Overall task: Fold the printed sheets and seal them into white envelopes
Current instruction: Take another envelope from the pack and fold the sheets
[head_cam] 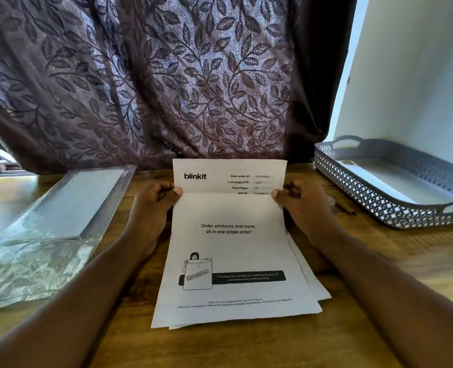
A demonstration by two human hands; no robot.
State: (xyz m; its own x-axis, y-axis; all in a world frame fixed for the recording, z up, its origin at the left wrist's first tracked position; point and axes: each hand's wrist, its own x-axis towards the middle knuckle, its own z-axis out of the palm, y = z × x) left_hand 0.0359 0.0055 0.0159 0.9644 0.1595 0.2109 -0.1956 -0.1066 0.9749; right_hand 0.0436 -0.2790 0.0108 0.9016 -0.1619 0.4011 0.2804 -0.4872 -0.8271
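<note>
A printed sheet (230,243) with a "blinkit" heading lies on top of a small stack of sheets (313,285) in the middle of the wooden table. Its far third is bent upward along a crease. My left hand (159,200) pinches the sheet's left edge at the crease, thumb on top. On the opposite edge, my right hand (299,200) pinches at the same height. A pack of white envelopes (81,200) in clear plastic wrap lies to the left.
A grey perforated tray (374,197) with handles stands at the right, holding a white envelope (379,181). A pencil-like stick (346,208) lies beside it. A dark leaf-patterned curtain (153,81) hangs behind the table. Crumpled plastic (26,266) spreads at the left front.
</note>
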